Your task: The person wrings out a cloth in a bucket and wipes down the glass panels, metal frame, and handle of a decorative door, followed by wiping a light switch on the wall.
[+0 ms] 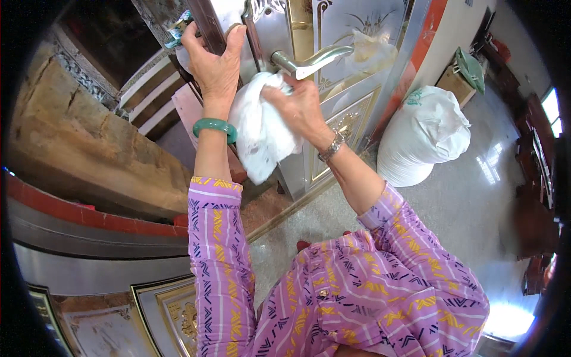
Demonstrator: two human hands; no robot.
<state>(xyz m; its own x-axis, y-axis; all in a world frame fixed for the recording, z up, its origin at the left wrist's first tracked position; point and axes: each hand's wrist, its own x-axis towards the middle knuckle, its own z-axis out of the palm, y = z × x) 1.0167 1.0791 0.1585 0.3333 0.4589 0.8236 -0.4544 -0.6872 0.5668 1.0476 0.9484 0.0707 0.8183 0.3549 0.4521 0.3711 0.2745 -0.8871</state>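
My left hand (214,62), with a green bangle at the wrist, grips the edge of a metal door (294,178). Its thumb lies on the near side of the edge and its fingers reach round to the far side. My right hand (296,105), wearing a metal wristwatch, holds a crumpled white cloth (263,129) just below the lever door handle (312,62). The cloth hangs down from the fingers against the door. Beyond my left fingers, a small blue-and-white patterned thing (179,30) shows partly; what it is I cannot tell.
A full white woven sack (424,134) stands on the floor right of the door, with a cardboard box (455,85) and green bag (469,70) behind it. Stone steps (151,98) and a rough stone block (89,134) lie outside at left. Another ornamented door panel (165,308) is at lower left.
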